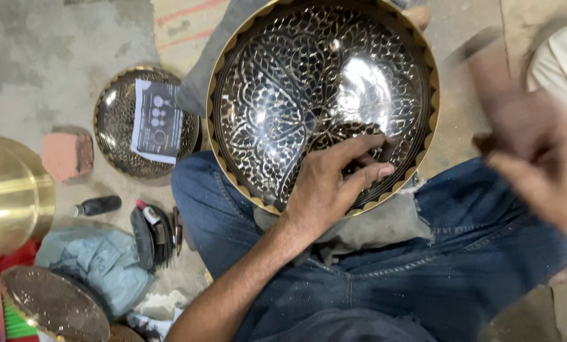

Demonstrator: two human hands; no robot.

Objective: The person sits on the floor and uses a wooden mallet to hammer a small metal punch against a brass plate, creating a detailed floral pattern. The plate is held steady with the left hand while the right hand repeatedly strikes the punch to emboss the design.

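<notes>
Left hand (328,187) steadies round engraved plate (296,82), face up, on lap

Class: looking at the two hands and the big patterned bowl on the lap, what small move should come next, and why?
Probably bring the right hand back to the bowl. It is blurred and off to the side, holding nothing clear, while the left hand alone rests its fingers inside the tilted bowl near the rim.

Concrete floor (49,57) is carrying: engraved plate (122,136) bearing a printed paper sheet (158,121), pink brick (68,155), small dark bottle (96,206), crumpled grey cloth (90,263), brass vessel (7,196).
</notes>
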